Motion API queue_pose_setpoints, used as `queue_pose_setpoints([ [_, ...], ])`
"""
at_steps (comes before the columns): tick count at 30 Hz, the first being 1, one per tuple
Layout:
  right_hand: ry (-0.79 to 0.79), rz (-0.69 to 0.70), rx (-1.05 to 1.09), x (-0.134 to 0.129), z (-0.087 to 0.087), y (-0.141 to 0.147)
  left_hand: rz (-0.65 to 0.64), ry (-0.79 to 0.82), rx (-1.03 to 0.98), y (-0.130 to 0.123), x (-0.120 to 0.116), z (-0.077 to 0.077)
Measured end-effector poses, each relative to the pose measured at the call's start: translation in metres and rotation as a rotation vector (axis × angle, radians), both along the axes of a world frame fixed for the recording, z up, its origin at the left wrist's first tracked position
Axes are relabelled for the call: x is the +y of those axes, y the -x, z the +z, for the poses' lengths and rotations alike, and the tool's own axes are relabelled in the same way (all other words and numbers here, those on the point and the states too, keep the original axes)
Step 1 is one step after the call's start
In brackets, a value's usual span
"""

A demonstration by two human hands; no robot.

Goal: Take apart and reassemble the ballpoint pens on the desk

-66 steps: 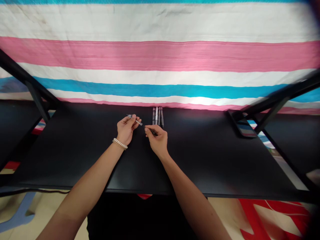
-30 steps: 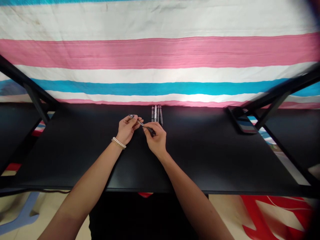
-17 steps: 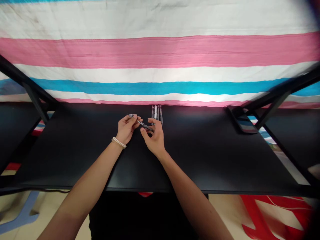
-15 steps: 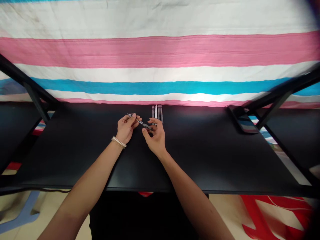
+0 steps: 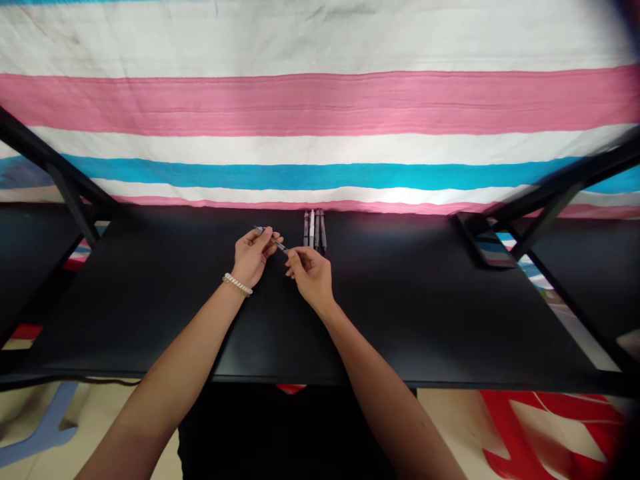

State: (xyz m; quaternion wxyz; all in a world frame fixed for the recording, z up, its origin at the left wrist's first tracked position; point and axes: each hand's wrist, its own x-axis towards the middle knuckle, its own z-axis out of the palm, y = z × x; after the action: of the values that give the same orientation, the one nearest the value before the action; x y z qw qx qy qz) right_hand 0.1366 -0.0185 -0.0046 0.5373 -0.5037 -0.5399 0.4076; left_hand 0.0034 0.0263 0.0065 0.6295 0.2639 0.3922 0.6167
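Between my two hands a slim pen (image 5: 279, 245) slants down to the right, above the black tabletop. My left hand (image 5: 254, 253) pinches it near its upper left end, thumb on top. At its lower right end, my right hand (image 5: 311, 272) has thumb and fingers closed on the pen, hiding that end. Several pens (image 5: 312, 229) lie side by side just beyond my right hand, at the table's back edge; one is whiter than the rest.
A dark phone-like object (image 5: 485, 241) rests at the right of the black table (image 5: 410, 307). Black metal bars (image 5: 75, 193) slope at both sides. A striped sheet (image 5: 320, 107) hangs behind. Red (image 5: 515, 433) and blue plastic pieces (image 5: 45, 427) show below the front edge.
My right thumb and fingers have closed on the right end of the pen, and the hand is slightly lower. My left hand has hardly moved.
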Motion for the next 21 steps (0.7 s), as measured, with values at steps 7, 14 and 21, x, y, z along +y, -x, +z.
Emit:
queue_pose_setpoints([
  [7, -0.002, -0.004, -0.014, -0.0002, -0.0001, 0.0006, 0.012, -0.003, 0.005, 0.0006, 0.0013, -0.0022],
  [14, -0.031, -0.009, -0.006, -0.0007, -0.0003, 0.0009, 0.009, -0.001, 0.006, 0.0001, 0.0006, -0.0009],
  [21, -0.05, -0.016, 0.025, -0.0022, 0.0039, 0.0015, 0.013, 0.005, -0.01, 0.0003, 0.001, -0.0003],
])
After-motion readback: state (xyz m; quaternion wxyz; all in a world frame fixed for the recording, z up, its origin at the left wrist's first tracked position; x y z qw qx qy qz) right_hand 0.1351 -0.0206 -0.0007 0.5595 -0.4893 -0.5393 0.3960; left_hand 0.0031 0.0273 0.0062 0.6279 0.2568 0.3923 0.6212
